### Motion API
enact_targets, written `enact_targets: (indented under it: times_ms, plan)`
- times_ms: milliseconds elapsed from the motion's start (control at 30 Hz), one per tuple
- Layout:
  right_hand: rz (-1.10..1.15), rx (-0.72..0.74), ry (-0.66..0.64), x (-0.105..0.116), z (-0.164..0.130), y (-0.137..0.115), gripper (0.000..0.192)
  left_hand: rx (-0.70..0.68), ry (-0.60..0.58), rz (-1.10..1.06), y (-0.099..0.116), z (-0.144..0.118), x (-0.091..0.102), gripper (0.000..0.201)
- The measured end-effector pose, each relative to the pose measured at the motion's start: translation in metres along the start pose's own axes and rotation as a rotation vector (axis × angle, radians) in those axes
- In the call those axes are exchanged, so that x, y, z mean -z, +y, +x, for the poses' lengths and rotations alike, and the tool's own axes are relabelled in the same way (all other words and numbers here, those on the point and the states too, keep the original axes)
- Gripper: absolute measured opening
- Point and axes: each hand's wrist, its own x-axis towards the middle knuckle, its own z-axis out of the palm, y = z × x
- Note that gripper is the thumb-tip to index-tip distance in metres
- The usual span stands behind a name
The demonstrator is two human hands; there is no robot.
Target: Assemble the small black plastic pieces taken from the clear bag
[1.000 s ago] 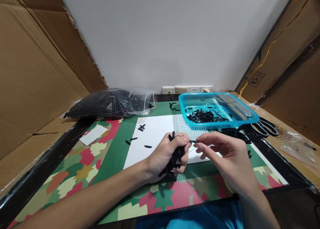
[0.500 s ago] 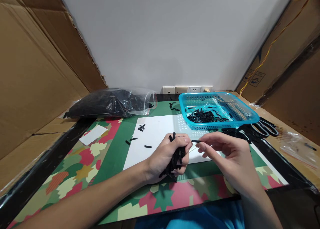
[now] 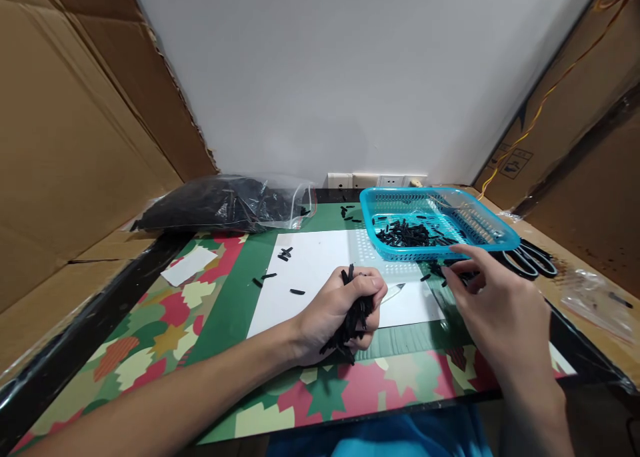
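Note:
My left hand (image 3: 345, 310) is closed around a bunch of short black strips (image 3: 353, 320), whose ends stick out above the thumb and below the fist. To the right, my right hand (image 3: 500, 297) reaches over a pile of black pieces (image 3: 467, 276) in front of the basket. Its thumb and index finger are apart, with nothing visible between them. A thin pointed tool (image 3: 394, 293) lies on the white paper (image 3: 320, 260) beside my left fist. Loose black strips (image 3: 297, 292) are scattered left of that fist.
A blue plastic basket (image 3: 440, 252) with many black strips stands at the back right, with black-handled scissors (image 3: 537, 257) beside it. A zip bag of black pieces (image 3: 215, 204) lies back left. Cardboard walls (image 3: 80, 97) flank the table.
My right hand has moved right, away from my left fist, to the black pile. The strip it pinched no longer shows in its fingers. My left hand keeps its bunch.

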Motion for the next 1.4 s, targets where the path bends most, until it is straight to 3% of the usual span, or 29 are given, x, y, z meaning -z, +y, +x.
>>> enact_targets:
  times_ms: [167,267,567,733,1033,1233,1400]
  plan:
    - [0.49,0.153,-0.254,0.0,-0.018,-0.034,0.014,0.023,-0.02,0.002,0.001,-0.001,-0.001,0.033]
    - [0.687,0.219,-0.305,0.0,-0.03,-0.05,0.006,0.015,0.002,0.02,0.0,-0.001,-0.003,0.035]
    - [0.708,0.392,-0.367,-0.005,-0.037,-0.059,0.01,-0.171,0.066,0.176,-0.005,0.004,-0.003,0.042]
    - [0.704,0.435,-0.342,-0.005,-0.038,-0.06,0.015,-0.158,0.099,0.151,-0.006,0.004,-0.003,0.041]
    - [0.792,0.346,-0.385,-0.006,-0.043,-0.06,0.017,0.012,0.197,0.02,-0.003,0.002,-0.006,0.036]
    - [0.856,0.158,-0.309,-0.004,-0.039,-0.053,0.012,0.044,0.143,-0.063,0.001,-0.001,-0.007,0.031]
    - [0.827,0.133,-0.289,-0.002,-0.029,-0.049,0.009,-0.004,0.084,-0.09,0.001,-0.001,-0.005,0.034]
